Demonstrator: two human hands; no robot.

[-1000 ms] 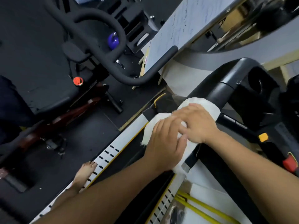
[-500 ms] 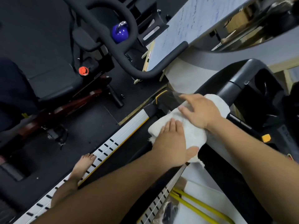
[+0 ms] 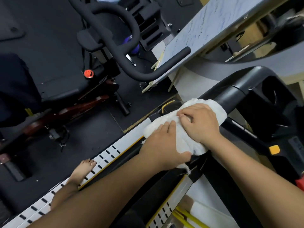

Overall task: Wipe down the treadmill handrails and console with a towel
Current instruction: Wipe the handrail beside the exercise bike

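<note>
At right of centre in the frame, a white, soft terry-cloth towel lay draped over the black, rounded treadmill handrail, which ran up toward the upper right. The left hand pressed flat on the towel's lower end, fingers spread and thumb hooked under its near edge, so it pinned the cloth rather than clenched it. The right hand sat just above and touching the left one, fingers curled into the fabric, gripping the towel against the rail.

The towel looked light and limp, bunching readily into folds; it would likely slide on the smooth, hard rail unless wrapped around it and squeezed. The best hold seemed to be around the rail itself, with palms on top and fingers underneath, keeping loose ends tucked in. A frayed corner hung below the left hand. The rail appeared rigid and fixed, able to take firm pressure.
</note>
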